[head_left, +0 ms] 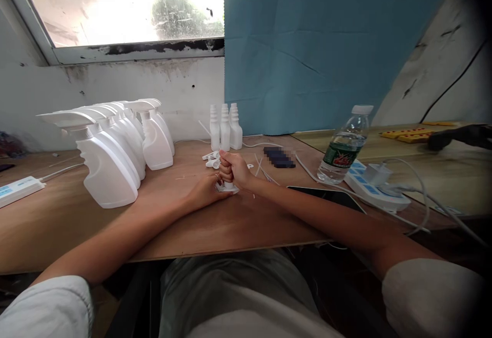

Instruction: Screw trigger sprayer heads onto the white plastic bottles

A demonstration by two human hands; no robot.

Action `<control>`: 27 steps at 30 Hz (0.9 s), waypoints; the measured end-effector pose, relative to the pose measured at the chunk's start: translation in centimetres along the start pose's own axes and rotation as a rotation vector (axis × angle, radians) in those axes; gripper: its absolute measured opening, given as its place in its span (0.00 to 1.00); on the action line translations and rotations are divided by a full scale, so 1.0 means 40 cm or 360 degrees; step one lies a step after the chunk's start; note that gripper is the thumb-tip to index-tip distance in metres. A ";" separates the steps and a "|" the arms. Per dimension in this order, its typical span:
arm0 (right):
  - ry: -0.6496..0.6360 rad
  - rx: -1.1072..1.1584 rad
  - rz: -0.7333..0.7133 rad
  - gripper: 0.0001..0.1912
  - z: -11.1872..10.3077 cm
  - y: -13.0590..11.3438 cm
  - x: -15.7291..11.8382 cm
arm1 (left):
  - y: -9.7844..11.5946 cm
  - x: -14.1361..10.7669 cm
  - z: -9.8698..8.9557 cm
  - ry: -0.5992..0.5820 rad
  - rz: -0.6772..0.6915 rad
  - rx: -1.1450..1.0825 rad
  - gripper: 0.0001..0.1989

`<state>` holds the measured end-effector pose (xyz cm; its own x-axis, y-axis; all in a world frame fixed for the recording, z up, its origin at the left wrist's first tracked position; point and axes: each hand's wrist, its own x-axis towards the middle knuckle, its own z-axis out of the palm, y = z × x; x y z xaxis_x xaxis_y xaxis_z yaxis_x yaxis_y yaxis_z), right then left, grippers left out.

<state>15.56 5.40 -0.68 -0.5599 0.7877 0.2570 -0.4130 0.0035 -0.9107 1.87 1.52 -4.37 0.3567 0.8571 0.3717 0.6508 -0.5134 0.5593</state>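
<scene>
Near the middle of the table, my left hand (207, 190) closes around a white plastic part (228, 187), which looks like a spray-bottle head and lies low against the tabletop. My right hand (234, 169) makes a fist directly above that part, thumb on top. A short white stem shows beneath the fist; what the curled fingers enclose is hidden. Just behind my hands lie a few small white trigger pieces (211, 160). Farther back stand small white bottles (225, 128) without heads. On the left, several white spray bottles (111, 169) with heads fitted stand in rows.
Right of my hands lie thin white tubes (259, 166), a dark blurred object (280, 157) and a black tablet-like slab (326, 197). A water bottle (340, 148) stands beside a power strip (376, 192) with cables. Another power strip (21, 190) is at far left.
</scene>
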 end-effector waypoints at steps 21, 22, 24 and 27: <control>-0.1090 -0.3093 -0.1418 0.14 -0.171 -0.094 -0.086 | -0.013 0.018 0.001 -0.0019 0.0156 -0.0550 0.23; -0.0996 -0.3112 -0.1483 0.13 -0.174 -0.093 -0.083 | -0.020 0.025 -0.003 0.0022 0.0170 -0.0585 0.20; -0.0774 -0.3058 -0.1612 0.12 -0.178 -0.103 -0.076 | -0.045 0.049 -0.010 0.0235 0.0173 -0.0628 0.16; -0.0440 -0.2877 -0.1713 0.14 -0.185 -0.141 -0.075 | -0.112 0.123 -0.018 0.0645 0.0017 -0.0515 0.15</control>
<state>24.88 7.58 1.31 -0.7700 -0.0164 0.6379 0.3178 0.8570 0.4056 0.24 8.00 -4.52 0.0319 0.7995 0.5999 0.3850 -0.5637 0.7308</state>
